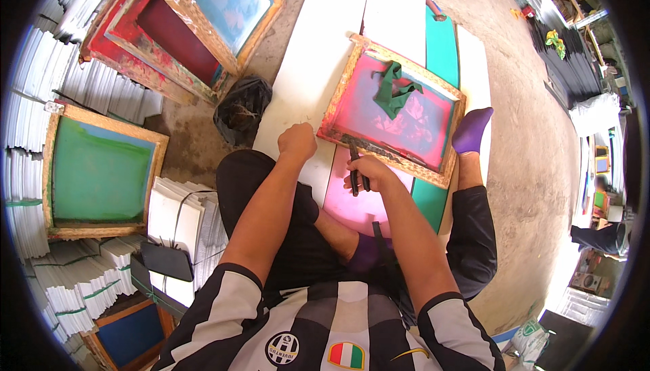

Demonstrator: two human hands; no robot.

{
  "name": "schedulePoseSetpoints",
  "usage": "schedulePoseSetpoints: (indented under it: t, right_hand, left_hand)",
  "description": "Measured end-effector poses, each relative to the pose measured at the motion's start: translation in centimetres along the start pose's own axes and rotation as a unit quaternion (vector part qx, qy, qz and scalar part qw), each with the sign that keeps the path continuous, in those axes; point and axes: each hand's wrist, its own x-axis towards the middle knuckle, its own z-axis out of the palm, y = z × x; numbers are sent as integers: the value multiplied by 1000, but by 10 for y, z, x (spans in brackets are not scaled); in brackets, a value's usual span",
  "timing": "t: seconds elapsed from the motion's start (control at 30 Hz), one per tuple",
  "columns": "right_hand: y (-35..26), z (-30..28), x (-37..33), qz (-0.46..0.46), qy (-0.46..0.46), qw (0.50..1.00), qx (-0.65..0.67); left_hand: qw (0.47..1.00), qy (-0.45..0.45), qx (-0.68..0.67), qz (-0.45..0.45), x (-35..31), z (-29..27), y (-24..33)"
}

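A wooden-framed printing screen (420,137) with pink-stained mesh lies tilted in front of me, a crumpled dark green cloth (389,97) on its mesh. My right hand (371,170) is closed round the dark handles of a pair of pliers (355,176). The pliers' jaws point at the near edge of the frame; whether they grip anything there is too small to tell. Just left of the frame's near corner, my left hand (297,142) is closed in a fist above a white board (308,66). Whatever it holds, if anything, is hidden by the fingers.
White, pink and green boards (443,46) lie under the screen. More framed screens (101,171) lean at the left, beside bundled white stacks (179,219) with a phone (166,261) on top. A black plastic bag (244,110) sits nearby. My foot (472,131) touches the frame's right side.
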Motion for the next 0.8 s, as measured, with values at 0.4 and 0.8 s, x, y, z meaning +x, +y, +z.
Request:
schedulePoseSetpoints:
  t: [0.4, 0.8]
  right_hand:
    - [15, 0, 18, -40, 94, 993, -58]
    - [61, 30, 61, -167, 331, 912, -175]
  left_hand:
    - [998, -9, 1, -63, -1, -16, 1]
    - [998, -22, -7, -50, 5, -7, 8]
